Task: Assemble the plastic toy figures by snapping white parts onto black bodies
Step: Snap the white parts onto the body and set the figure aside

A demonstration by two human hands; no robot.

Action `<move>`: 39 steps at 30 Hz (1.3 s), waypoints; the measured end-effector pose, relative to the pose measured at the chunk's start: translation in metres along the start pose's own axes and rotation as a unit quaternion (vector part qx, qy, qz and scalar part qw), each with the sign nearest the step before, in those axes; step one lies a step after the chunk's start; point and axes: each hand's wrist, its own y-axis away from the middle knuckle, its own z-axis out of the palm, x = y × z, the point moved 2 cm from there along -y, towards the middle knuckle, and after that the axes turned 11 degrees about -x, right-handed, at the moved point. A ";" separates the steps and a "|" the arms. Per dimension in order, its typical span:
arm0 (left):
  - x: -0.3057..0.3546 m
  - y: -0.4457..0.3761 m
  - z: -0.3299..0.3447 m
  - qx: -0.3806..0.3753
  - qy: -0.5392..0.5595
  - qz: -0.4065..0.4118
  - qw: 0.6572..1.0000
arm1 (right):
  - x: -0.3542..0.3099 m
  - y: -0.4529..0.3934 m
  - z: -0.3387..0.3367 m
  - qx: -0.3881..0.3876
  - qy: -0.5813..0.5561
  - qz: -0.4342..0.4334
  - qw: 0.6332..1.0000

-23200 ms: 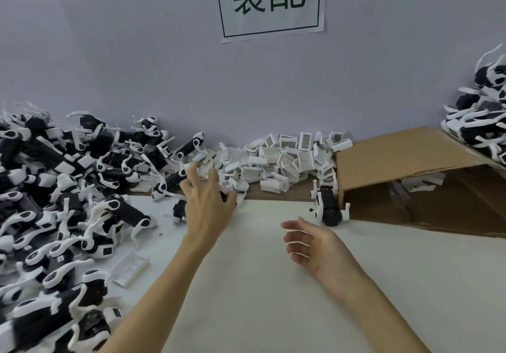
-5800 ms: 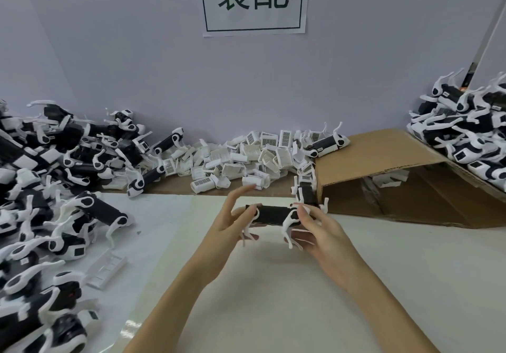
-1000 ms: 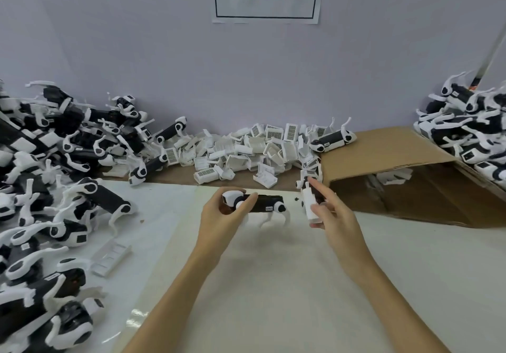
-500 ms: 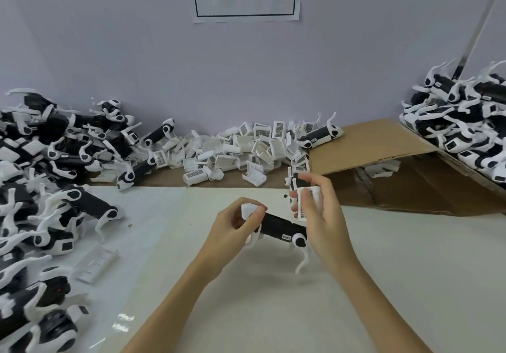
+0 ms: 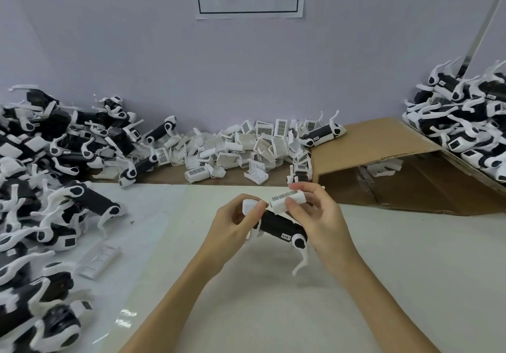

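Our left hand (image 5: 236, 220) grips the white head end of the black plastic toy body (image 5: 279, 226), held just above the counter (image 5: 410, 270). Our right hand (image 5: 317, 215) has swung the white barcoded plastic cover (image 5: 287, 200) flat over its back, fingers (image 5: 292, 204) pinching it, ready to snap. The seating itself is hidden.

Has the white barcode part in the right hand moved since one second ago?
Yes. The white barcode part has come away from the cardboard flap, leftward onto the black body.
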 end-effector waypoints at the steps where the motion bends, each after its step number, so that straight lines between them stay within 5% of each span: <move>1: 0.000 0.000 0.000 0.001 -0.002 -0.001 1.000 | 0.001 0.000 0.001 -0.001 0.021 0.004 1.000; 11: 0.001 0.001 -0.004 0.052 0.015 -0.017 0.998 | 0.013 0.002 0.009 -0.073 0.183 -0.035 0.980; 19: -0.002 -0.001 0.000 0.067 0.030 -0.030 0.997 | 0.022 0.006 0.015 -0.048 0.481 -0.096 0.870; 35: -0.002 -0.002 0.002 0.076 0.025 -0.011 0.997 | 0.020 0.005 0.020 -0.015 0.541 -0.180 0.822; 39: -0.005 -0.004 -0.003 0.101 0.029 -0.019 0.994 | 0.020 0.004 0.021 -0.006 0.507 -0.159 0.847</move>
